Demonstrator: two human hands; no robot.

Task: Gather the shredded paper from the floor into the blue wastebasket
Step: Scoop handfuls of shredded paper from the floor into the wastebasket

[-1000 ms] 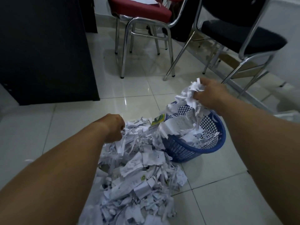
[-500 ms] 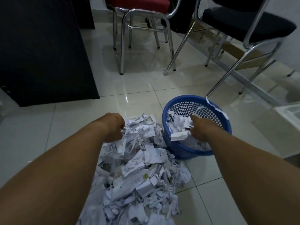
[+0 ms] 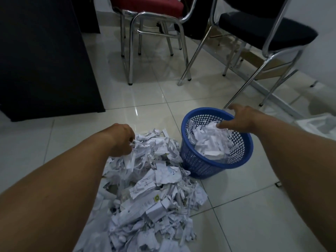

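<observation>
Pale floor tiles, and my right hand has just let go, fingers spread over the blue wastebasket, while my left hand clenches more shredded paper beside it.

Two bare forearms and hands, no sleeves

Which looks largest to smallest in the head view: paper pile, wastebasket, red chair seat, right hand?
1. Paper pile, though it lies nearest the camera.
2. Wastebasket.
3. Red chair seat, cut off by the frame and farther away, so unsure.
4. Right hand.
</observation>
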